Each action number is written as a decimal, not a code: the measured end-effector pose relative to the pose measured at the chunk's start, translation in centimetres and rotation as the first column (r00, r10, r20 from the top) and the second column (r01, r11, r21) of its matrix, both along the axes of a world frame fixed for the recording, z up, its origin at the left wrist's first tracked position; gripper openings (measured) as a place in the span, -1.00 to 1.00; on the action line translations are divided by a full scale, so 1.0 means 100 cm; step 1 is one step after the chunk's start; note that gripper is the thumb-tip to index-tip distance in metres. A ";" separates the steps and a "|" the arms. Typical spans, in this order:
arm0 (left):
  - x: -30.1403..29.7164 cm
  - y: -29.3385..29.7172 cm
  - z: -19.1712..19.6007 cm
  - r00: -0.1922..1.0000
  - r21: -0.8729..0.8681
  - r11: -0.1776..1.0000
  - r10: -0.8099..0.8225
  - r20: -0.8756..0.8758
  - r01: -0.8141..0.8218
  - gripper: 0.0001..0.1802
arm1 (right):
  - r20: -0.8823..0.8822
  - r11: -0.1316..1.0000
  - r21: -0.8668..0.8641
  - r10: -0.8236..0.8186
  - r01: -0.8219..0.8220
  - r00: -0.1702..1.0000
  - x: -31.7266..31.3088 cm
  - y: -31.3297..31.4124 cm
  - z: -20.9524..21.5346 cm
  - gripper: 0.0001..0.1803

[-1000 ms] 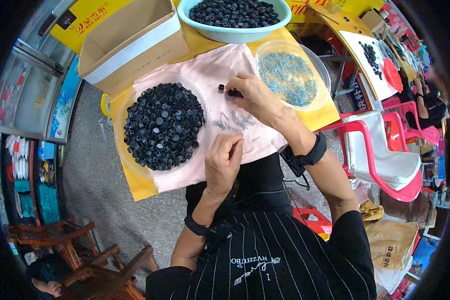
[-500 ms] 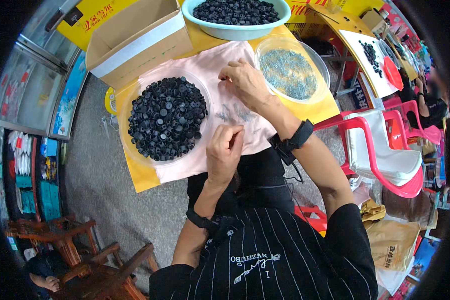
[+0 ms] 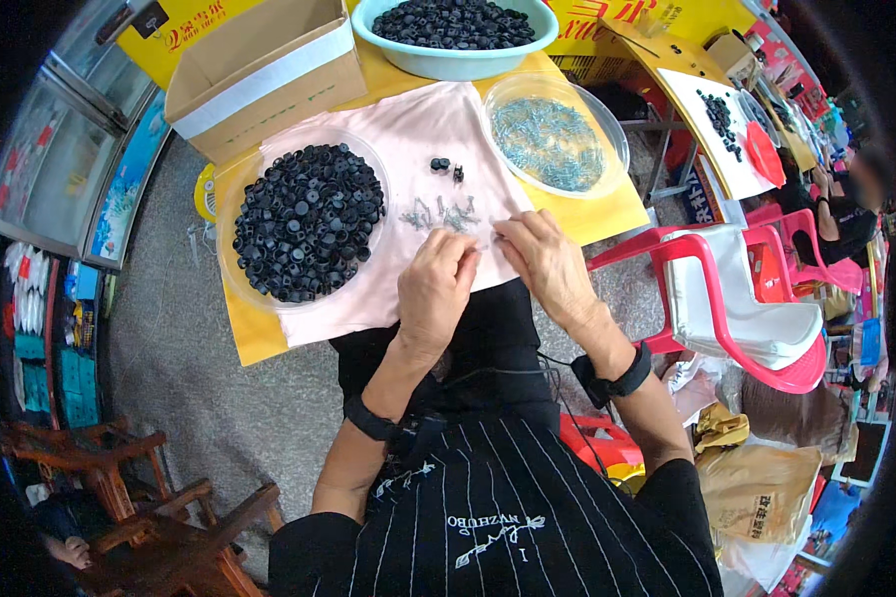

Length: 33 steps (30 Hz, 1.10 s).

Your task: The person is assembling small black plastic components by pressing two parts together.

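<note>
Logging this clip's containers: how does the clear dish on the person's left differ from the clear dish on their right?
The left dish is heaped with chunky black caps; the right dish holds a thin layer of small silvery metal pieces. The left dish sits nearer the person, the right dish farther back. Both are round, transparent and rest on the table.

An open brown cardboard box (image 3: 269, 75) with 1 white band sits at 11 o'clock, a yellow sign (image 3: 627, 15) with red lettering at 1 o'clock.

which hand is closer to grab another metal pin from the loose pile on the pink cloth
Probably the right hand: its fingertips lie just beside the loose metal pins, while the left hand sits curled lower on the pink cloth.
</note>
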<state>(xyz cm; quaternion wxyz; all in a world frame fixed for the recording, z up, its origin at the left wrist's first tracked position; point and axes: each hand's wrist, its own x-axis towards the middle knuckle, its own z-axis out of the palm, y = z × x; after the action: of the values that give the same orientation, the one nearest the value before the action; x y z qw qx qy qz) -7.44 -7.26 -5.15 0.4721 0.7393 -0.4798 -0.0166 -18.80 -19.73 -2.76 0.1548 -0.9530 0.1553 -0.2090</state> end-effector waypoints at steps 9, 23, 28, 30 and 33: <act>0.002 0.001 -0.004 0.999 -0.005 1.000 -0.025 -0.046 0.024 -0.90 | 0.087 0.986 0.161 0.035 -0.049 0.996 -0.005 0.000 -0.002 -0.75; -0.012 0.040 0.043 0.928 -0.291 0.955 -0.154 -0.339 0.053 -0.90 | 0.188 0.068 0.982 -0.155 -0.179 0.970 -0.026 0.026 0.027 -0.72; -0.020 0.052 0.058 0.927 -0.270 0.959 -0.177 -0.331 0.087 -0.93 | 0.236 -0.143 0.956 -0.153 -0.257 0.960 -0.032 0.040 0.032 -0.69; -0.021 0.055 0.061 0.954 -0.263 0.962 -0.145 -0.261 0.074 -0.89 | 0.239 -0.136 0.956 -0.157 -0.260 0.958 -0.033 0.044 0.033 -0.69; -0.024 0.060 0.069 0.981 -0.235 0.970 -0.107 -0.163 0.067 -0.87 | 0.249 -0.112 0.957 -0.158 -0.268 0.955 -0.034 0.050 0.035 -0.69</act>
<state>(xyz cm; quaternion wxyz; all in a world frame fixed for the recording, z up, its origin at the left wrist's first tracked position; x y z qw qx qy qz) -9.82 -1.25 1.75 0.5930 0.6539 -0.4675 -0.0466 -22.22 -14.74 0.70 0.8413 -0.4815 0.1944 -0.1503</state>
